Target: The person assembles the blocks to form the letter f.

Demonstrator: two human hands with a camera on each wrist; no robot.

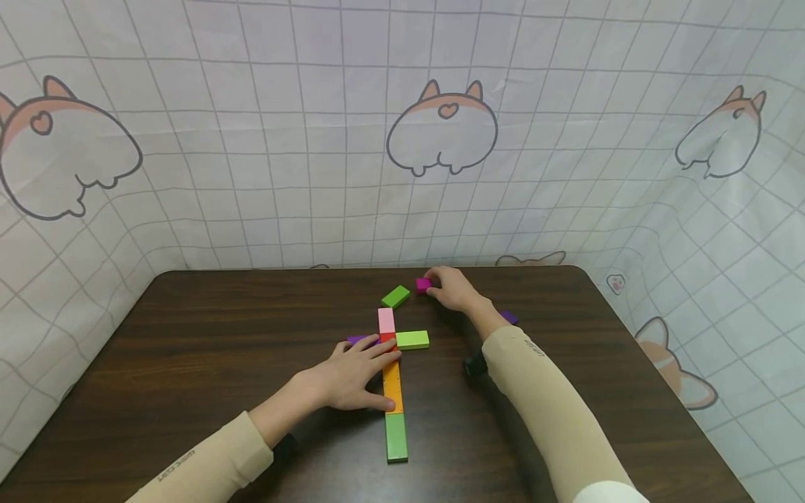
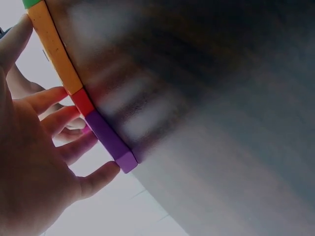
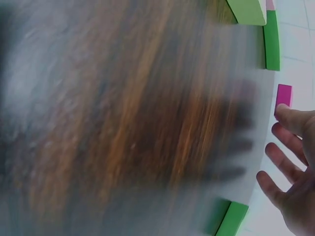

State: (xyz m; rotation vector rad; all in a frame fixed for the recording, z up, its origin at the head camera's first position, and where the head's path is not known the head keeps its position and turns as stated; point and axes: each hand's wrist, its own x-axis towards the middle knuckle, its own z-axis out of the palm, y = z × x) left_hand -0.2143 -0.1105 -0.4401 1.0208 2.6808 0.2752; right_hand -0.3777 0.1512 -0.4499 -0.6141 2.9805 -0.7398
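Observation:
My left hand (image 1: 355, 374) lies spread, palm down, over a column of flat blocks. Its fingers touch the red block (image 2: 82, 102) and the purple block (image 2: 110, 140), and its thumb reaches the orange block (image 1: 392, 388). A green block (image 1: 396, 439) forms the near end of the column and a pink block (image 1: 386, 320) the far end. A lime block (image 1: 412, 340) sticks out to the right of the red one. Near the table's back edge my right hand (image 1: 454, 288) pinches a small magenta block (image 1: 422, 285) between thumb and index finger, its other fingers loosely bent.
Between the pink and magenta blocks lies a slanted green block (image 1: 395, 297). A dark purple block (image 1: 508, 318) shows partly behind my right forearm. Another green block (image 3: 232, 219) appears low in the right wrist view. A patterned white cloth (image 1: 302, 154) hangs behind the brown table (image 1: 207, 335).

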